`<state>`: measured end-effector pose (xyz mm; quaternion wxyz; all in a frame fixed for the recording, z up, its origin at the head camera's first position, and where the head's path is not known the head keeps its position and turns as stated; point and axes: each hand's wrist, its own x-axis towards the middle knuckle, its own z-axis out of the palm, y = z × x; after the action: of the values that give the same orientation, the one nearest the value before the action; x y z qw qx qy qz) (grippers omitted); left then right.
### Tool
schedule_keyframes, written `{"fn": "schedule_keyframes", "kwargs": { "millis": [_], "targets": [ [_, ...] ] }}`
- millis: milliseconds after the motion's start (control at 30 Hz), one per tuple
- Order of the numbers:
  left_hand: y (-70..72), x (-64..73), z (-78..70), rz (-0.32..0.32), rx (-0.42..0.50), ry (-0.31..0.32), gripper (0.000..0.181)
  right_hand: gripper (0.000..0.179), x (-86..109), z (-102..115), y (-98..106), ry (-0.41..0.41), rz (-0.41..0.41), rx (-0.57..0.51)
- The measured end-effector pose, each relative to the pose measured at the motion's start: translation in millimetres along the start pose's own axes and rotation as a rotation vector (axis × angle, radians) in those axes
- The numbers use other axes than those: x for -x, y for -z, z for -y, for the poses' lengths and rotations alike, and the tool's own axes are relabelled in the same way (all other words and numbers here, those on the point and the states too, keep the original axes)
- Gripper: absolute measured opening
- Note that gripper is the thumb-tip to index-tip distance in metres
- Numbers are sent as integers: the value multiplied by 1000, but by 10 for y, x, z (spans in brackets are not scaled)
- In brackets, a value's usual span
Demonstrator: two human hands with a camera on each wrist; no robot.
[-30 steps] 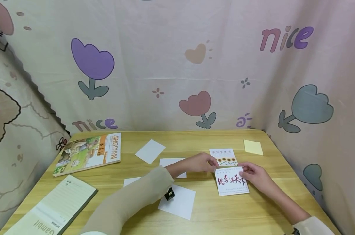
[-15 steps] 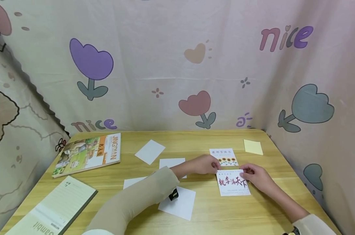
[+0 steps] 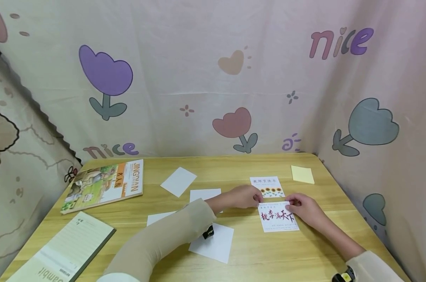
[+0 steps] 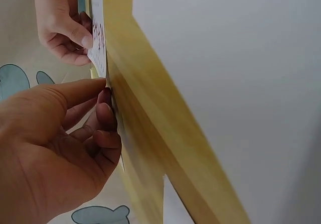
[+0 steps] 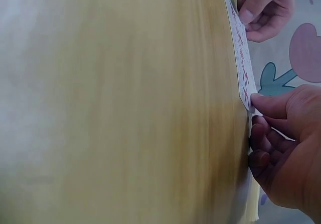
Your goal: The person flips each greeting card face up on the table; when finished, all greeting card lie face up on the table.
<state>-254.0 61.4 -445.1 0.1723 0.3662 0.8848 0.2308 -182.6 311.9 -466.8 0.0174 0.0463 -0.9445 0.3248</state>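
Observation:
A white card with red Chinese characters (image 3: 278,225) lies on or just above the table, right of centre. My left hand (image 3: 246,196) pinches its upper left corner between thumb and fingers, seen close in the left wrist view. At the upper right corner, my right hand (image 3: 306,208) pinches the card with the thumb on top; the right wrist view shows this grip on the card's edge (image 5: 242,66). Directly behind it lies a white card with sunflowers (image 3: 269,184), partly covered by my left fingers.
Several blank white cards (image 3: 216,244) lie left of centre, some partly under my left sleeve. A yellow sticky note (image 3: 302,174) is at the back right. On the left are an illustrated book (image 3: 103,184) and a pale green notebook (image 3: 68,243).
The card with red characters has shifted slightly right, then a little back left, with both hands still pinching it. The head view has tilted slightly.

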Motion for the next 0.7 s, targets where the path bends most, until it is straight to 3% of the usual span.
{"fn": "schedule_keyframes", "kwargs": {
  "millis": [400, 700],
  "targets": [
    [-39, -43, 11, -11, -84, -11, 9, 16, 6, 49, 9, 27, 7, 70],
    [5, -7, 0, -33, -50, -42, 10, 17, 1, 75, 28, 49, -6, 73]
  ]
}}
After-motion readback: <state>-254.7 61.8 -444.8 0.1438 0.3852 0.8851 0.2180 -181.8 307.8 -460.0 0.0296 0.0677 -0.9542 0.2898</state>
